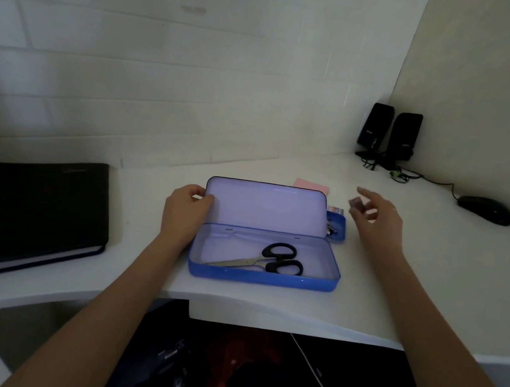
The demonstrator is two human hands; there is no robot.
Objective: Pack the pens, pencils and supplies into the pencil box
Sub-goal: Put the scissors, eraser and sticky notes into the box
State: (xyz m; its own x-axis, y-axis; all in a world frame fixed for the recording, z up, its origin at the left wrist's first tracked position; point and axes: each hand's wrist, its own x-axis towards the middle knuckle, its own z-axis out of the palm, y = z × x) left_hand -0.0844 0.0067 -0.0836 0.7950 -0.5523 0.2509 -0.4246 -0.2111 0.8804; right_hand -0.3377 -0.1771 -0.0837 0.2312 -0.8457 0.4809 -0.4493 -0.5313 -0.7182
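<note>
The blue pencil box (263, 275) lies open on the white desk, its lid (265, 206) standing up at the back. Black-handled scissors (270, 259) lie inside the tray. My left hand (185, 210) grips the lid's left edge. My right hand (378, 219) hovers to the right of the box with its fingers spread. A small blurred purplish thing (353, 204) is at its fingertips; whether it is held is unclear. Behind the box's right end stands a small blue tub (337, 226) with small supplies in it. Pink sticky notes (311, 185) peek out behind the lid.
A black binder (28, 210) lies at the left of the desk. Two black speakers (388, 133) with cables stand in the far right corner, and a black mouse (485, 209) sits near them. The desk's front edge (262, 315) runs just below the box.
</note>
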